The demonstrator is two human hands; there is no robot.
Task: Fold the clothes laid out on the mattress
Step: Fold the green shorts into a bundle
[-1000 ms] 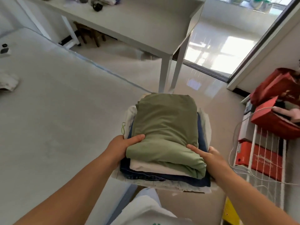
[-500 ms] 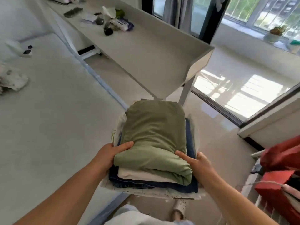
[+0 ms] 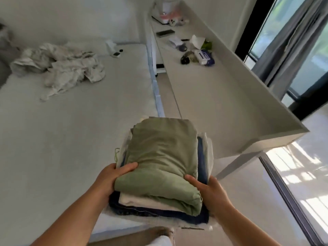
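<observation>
— What have they got there, low in the middle of the frame?

— A stack of folded clothes (image 3: 163, 174), carried between both hands. The left hand (image 3: 113, 178) clamps the stack's left near corner, thumb lying over the green top piece (image 3: 163, 153), fingers hidden below. The right hand (image 3: 211, 190) does the same on the right near corner. The hands are apart, the stack's width between them.

— Is it resting on anything?

— I'd say not. It hangs past the lower right corner of the mattress (image 3: 71, 139), over the floor gap beside the bed.

— How will a pile like that handle?

— Soft and floppy, I'd judge. There's the green piece on top, a cream layer (image 3: 142, 201) under it, dark denim (image 3: 134, 210) below, and something pale at the bottom. The denim should give some weight and stiffness; the top layers could slide if it tips. Gripping from underneath at both sides with thumbs pressing down on top, as now, seems right. Keep it level.

— And further back?

— In the upper left of the frame a crumpled white garment (image 3: 60, 68) lies on the mattress, well apart from the hands and not folded. That looks to me like the piece left to do.

— To the right?

— A long white surface (image 3: 221, 96) runs toward the upper centre, with small clutter at its far end. Beyond it, a grey curtain (image 3: 292, 41) by the window.
</observation>
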